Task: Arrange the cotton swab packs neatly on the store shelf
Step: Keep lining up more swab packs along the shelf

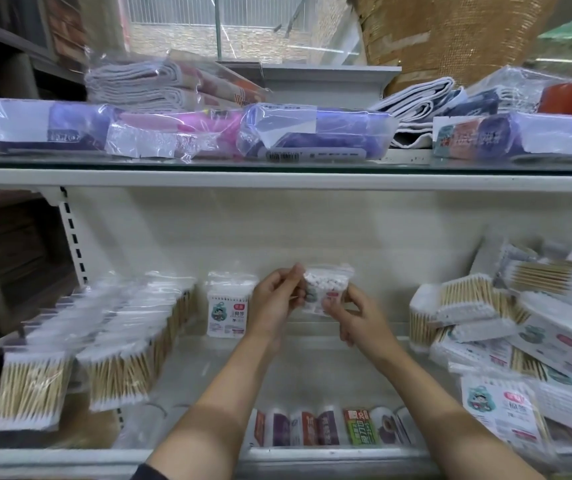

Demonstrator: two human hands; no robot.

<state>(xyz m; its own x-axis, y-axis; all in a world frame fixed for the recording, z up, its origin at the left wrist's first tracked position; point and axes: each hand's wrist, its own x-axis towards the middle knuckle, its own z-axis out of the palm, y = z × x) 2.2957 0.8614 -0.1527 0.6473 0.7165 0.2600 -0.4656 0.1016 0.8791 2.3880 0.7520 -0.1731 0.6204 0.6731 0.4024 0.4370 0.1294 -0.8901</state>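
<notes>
Both my hands hold one clear cotton swab pack up in front of the shelf's back wall, its white tips facing me. My left hand pinches its left edge; my right hand grips its lower right corner. One pack stands upright against the back wall. To the left, two rows of packs stand in line. A loose, untidy heap of packs lies at the right.
The white shelf floor between the rows and the heap is bare. The glass shelf above carries bagged cloths and purple packets. Below the front edge, several small colourful rolls sit on a lower shelf.
</notes>
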